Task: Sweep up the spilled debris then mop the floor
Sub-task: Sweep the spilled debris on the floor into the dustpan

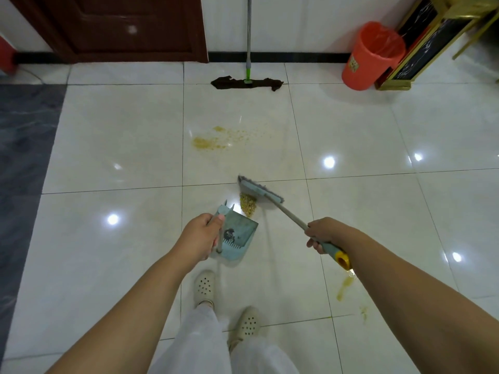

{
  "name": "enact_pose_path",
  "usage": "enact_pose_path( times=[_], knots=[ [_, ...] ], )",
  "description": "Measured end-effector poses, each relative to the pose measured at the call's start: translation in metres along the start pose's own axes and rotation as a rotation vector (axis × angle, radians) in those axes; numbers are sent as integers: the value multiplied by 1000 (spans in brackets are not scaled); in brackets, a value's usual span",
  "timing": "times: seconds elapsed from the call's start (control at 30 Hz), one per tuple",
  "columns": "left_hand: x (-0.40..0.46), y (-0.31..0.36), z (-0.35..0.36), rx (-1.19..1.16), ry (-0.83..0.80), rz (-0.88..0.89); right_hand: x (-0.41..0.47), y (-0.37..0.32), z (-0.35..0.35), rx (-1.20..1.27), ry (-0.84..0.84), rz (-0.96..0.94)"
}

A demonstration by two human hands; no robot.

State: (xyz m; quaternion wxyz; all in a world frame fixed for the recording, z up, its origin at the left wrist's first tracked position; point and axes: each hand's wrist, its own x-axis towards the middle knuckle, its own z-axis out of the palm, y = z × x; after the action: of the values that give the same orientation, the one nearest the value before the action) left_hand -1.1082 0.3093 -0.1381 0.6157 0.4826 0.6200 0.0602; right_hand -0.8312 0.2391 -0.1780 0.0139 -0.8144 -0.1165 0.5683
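A red bin is standing lined by the far wall, contents unseen. The mop is leaning nearby. The left hand is gripping the dustpan, dark fluff inside. The right hand is clenching the broom against a debris pile at the pan's lip; yellow crumbs are lying beyond.

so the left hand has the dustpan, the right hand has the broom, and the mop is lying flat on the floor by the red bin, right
Not quite. The mop is not lying flat: the head view shows it standing upright, handle leaning against the white wall, with its dark cloth head on the floor to the left of the red bin. The rest holds: the left hand has the dustpan and the right hand has the broom.
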Motion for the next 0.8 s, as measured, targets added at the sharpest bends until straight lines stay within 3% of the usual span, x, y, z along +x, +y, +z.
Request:
enact_pose_path(
  times=[0.53,0.8],
  knots=[
    [5,2,-13,140,-46,-20,18,-17,42,-16,-38,14],
    [0,-3,-24,91,-68,-27,23,-6,49,-71,-68,-15]
  ],
)
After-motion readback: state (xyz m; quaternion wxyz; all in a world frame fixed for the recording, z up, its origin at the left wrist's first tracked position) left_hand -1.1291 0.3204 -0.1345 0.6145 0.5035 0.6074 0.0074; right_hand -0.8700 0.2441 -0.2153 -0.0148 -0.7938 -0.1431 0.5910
